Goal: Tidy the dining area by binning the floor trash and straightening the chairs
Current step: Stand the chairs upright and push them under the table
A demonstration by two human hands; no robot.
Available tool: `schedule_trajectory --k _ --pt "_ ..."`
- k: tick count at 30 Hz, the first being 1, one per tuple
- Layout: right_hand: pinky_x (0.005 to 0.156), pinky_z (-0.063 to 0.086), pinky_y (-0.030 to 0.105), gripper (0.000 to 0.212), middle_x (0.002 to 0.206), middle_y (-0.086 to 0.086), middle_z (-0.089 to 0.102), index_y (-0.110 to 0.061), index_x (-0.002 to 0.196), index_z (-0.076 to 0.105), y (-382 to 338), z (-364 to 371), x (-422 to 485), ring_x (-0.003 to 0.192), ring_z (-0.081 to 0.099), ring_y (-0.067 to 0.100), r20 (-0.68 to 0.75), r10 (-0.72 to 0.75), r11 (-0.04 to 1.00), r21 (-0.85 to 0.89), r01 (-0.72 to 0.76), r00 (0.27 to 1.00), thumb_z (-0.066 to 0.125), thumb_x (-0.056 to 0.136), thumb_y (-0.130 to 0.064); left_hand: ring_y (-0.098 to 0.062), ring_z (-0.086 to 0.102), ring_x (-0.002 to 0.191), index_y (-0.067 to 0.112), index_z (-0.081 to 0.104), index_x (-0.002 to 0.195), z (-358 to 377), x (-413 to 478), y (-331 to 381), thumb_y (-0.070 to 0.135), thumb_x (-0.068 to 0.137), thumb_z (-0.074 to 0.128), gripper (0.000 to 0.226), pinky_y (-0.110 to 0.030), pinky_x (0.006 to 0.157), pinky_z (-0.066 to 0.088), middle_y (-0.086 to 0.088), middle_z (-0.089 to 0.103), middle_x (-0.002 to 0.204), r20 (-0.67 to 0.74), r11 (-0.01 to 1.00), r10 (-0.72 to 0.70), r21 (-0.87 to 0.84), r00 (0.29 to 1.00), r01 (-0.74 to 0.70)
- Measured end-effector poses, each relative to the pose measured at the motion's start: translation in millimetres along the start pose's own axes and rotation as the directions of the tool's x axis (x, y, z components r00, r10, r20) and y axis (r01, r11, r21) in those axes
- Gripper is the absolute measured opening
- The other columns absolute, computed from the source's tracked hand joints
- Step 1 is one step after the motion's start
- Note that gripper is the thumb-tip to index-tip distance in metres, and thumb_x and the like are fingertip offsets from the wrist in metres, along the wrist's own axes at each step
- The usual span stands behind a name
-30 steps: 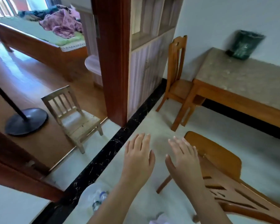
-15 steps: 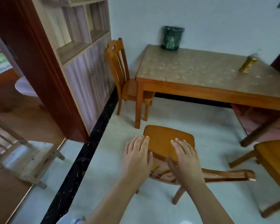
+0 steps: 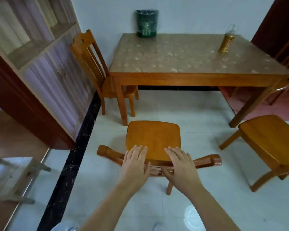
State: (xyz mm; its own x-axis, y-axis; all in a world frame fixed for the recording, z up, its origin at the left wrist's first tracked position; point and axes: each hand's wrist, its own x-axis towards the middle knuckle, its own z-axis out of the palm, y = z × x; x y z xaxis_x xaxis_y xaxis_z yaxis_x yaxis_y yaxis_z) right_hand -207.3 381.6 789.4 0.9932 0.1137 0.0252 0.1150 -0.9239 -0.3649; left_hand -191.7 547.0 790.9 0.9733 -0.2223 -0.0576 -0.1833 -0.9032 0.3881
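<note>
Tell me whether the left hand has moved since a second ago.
Yes. The left hand went forward, toward the table, from short of the near chair onto its backrest rail.

The near chair (image 3: 153,140) is orange wood under a smooth, glossy varnish, and the chair on the right (image 3: 272,139) shares that finish. The desk (image 3: 182,54) top looks covered with a shiny patterned plastic sheet over a varnished wooden frame. The far bin (image 3: 147,24) is dark green plastic; the canister (image 3: 226,42) looks like gold metal. The floor (image 3: 198,110) is polished pale tile. The small chair (image 3: 18,177) near left is bare, matt wood.
</note>
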Motion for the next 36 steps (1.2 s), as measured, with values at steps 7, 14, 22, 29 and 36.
schedule_trajectory --k 7,14,22,29,36 --pt "0.096 0.040 0.047 0.052 0.118 0.003 0.063 -0.015 0.120 0.058 30 14 -1 0.109 0.058 0.024 0.028 -0.027 0.996 0.091 0.025 0.999 0.051 0.078 -0.047 -0.012 0.031 0.131 0.027 0.035 0.138 21 7 14 0.054 0.091 0.036 0.054 -0.029 0.110 0.015 0.011 0.038 0.142 0.004 0.998 0.041 0.051 0.999 -0.041" --pt "0.051 0.045 0.030 0.033 0.070 -0.008 0.065 -0.024 0.080 0.066 30 17 21 0.061 0.062 0.016 0.044 -0.132 0.990 0.060 0.129 0.990 0.050 0.070 -0.050 -0.011 0.066 0.076 0.026 0.071 0.087 20 19 3 0.052 0.074 0.045 0.039 -0.029 0.069 0.051 0.011 0.071 0.083 0.013 0.985 0.151 0.088 0.988 -0.152" --pt "0.063 0.040 0.023 0.030 0.097 -0.007 0.060 -0.026 0.103 0.060 28 6 45 0.085 0.055 0.011 0.309 -0.172 0.979 0.159 0.127 0.935 0.062 0.077 -0.042 -0.004 0.054 0.097 0.036 0.063 0.109 1 46 -13 0.056 0.076 0.060 0.038 -0.018 0.078 0.038 0.015 0.063 0.107 0.249 0.979 0.203 -0.027 0.947 -0.203" --pt "0.058 0.039 0.018 0.025 0.081 -0.015 0.057 -0.032 0.097 0.059 21 2 52 0.071 0.050 0.006 0.449 -0.062 0.986 0.164 -0.014 0.891 0.066 0.073 -0.035 -0.003 0.054 0.090 0.039 0.059 0.111 -4 60 -30 0.054 0.077 0.060 0.037 -0.018 0.078 0.043 0.016 0.063 0.106 0.430 0.964 0.264 -0.145 0.863 -0.223" --pt "0.068 0.051 0.029 0.036 0.094 -0.004 0.066 -0.028 0.103 0.060 15 1 58 0.078 0.063 0.017 0.577 0.037 0.979 0.142 -0.145 0.816 0.072 0.070 -0.030 -0.011 0.065 0.079 0.039 0.057 0.103 -6 74 -30 0.044 0.072 0.066 0.033 -0.037 0.078 0.055 0.014 0.063 0.097 0.621 0.954 0.258 -0.287 0.740 -0.091"
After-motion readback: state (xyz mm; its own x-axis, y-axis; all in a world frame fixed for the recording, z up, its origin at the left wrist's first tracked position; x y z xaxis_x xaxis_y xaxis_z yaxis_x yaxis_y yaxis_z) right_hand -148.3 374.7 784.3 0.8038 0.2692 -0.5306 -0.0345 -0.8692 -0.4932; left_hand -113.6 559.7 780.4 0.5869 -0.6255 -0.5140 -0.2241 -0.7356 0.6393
